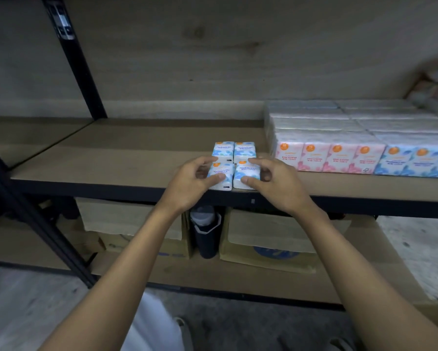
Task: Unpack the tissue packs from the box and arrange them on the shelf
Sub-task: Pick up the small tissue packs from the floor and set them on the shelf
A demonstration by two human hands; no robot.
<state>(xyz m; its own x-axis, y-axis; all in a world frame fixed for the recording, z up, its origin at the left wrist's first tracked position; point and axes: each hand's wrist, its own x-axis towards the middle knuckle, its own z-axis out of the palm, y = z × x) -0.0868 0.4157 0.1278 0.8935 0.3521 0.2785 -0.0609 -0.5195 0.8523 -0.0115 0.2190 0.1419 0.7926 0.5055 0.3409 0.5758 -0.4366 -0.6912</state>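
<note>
I am reaching both arms to the shelf [136,158], where four small tissue packs are lying flat in a two-by-two block near its front edge. My left hand [192,184] is gripping the front-left pack [223,169]. The thumb is pressing on its top near the front, and the forefinger is curling over its far edge, so the pack is sitting between those two fingers [219,176]. My right hand [278,186] is doing the same to the front-right pack [247,171]: thumb on the near part of its top, forefinger hooking round the far end, the other fingers bent loosely off to the right side. The two front packs are touching side by side. The back-left pack [223,149] and back-right pack [245,149] are lying just behind them, touching them, beyond my fingertips.

Each pack is showing a white wrapper with blue floral blotches, an orange round mark at the far end and blue lettering across the middle. The front-left one is also showing a small dark barcode patch at its near corner.

To the right, near the block but apart from it, pink rose-scented packs [327,155] are standing in a row, with blue packs [415,160] continuing the row. Below, cardboard boxes [126,219] and a dark bottle [206,234] are sitting on the lower shelf.
</note>
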